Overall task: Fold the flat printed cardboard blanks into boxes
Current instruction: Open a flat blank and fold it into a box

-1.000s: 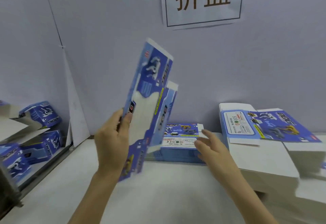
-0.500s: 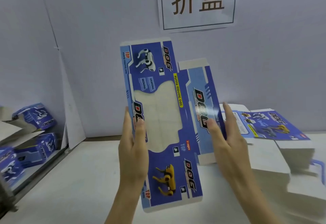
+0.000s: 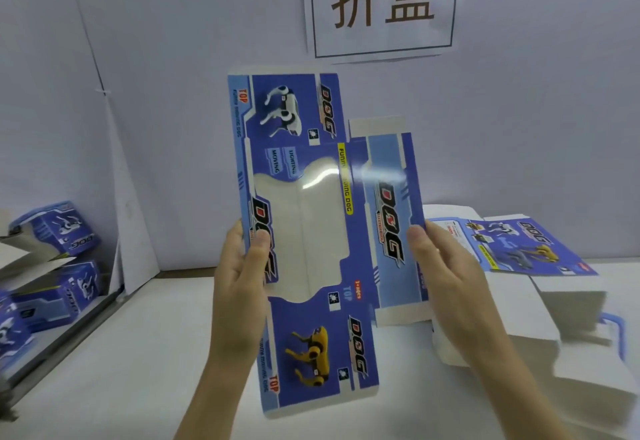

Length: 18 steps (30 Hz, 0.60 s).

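The flat printed cardboard blank (image 3: 311, 231) is held upright in mid-air above the white table (image 3: 121, 353), printed face toward the camera, its long axis running top to bottom. The blank is blue and white and carries the word "DOG" in several places, the yellow strip "FUNNY MOVING DOG", the labels "LIGHTING" and "MOVING", and "TOP" in red near the upper left and lower edges. A white robot dog is printed on the upper panel and a yellow one on the lower panel. A clear film window occupies the centre and shows glare. The left hand (image 3: 239, 287) grips the blank's left edge, thumb on the printed face and fingers behind it. The right hand (image 3: 446, 276) holds the right edge of the narrower side panel, thumb on the front and the fingers extended behind the card. To the right, a stack of flat blanks (image 3: 519, 283) lies on the table, the top one printed side up, with the same "DOG" lettering. At the left edge, several folded boxes (image 3: 55, 228) of the same print are piled together. On the grey wall (image 3: 173, 58) behind, a white paper sign (image 3: 382, 3) with a thin black border reads "折盒" in dark characters.
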Available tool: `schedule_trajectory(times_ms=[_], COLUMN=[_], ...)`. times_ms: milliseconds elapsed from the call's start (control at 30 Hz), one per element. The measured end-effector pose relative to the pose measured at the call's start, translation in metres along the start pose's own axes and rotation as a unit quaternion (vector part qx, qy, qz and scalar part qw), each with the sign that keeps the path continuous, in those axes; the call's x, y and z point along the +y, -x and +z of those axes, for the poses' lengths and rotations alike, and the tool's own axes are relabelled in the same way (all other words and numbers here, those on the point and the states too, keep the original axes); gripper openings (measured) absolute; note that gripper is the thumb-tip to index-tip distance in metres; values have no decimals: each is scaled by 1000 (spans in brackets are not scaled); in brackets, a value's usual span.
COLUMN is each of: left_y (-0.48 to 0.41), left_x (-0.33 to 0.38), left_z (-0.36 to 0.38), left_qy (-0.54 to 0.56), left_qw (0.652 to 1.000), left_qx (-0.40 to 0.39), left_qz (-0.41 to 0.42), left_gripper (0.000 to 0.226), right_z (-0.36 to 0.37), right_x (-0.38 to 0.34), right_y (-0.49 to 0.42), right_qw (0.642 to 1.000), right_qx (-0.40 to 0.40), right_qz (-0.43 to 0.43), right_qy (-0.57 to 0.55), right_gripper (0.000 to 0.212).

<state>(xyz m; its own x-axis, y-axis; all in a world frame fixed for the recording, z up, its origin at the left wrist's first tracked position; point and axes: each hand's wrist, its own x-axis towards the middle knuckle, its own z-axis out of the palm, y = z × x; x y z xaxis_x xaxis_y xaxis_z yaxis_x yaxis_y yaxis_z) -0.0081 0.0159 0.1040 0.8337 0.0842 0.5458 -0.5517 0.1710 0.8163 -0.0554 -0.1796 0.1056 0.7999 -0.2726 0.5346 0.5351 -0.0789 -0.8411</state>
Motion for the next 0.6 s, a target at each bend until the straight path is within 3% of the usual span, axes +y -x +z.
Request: schedule_trajectory(times_ms=[167,433,600], left_y=[7,10,15], left_x=[1,1,3], left_z=[10,15,24], left_qy=[27,63,30], left_qw=[999,997,999], left_qx=[-20,-21,-25], left_qz=[8,-31,10], left_gripper=[57,29,31], right_z=[6,0,2], right_x=[-7,-15,-18], right_y=[3,4,7], right_qw=[999,998,1000], right_qx=[27,26,-10], right_qz=[-42,-50,-23], right_qy=[-13,31,-13], right_gripper=[50,54,58])
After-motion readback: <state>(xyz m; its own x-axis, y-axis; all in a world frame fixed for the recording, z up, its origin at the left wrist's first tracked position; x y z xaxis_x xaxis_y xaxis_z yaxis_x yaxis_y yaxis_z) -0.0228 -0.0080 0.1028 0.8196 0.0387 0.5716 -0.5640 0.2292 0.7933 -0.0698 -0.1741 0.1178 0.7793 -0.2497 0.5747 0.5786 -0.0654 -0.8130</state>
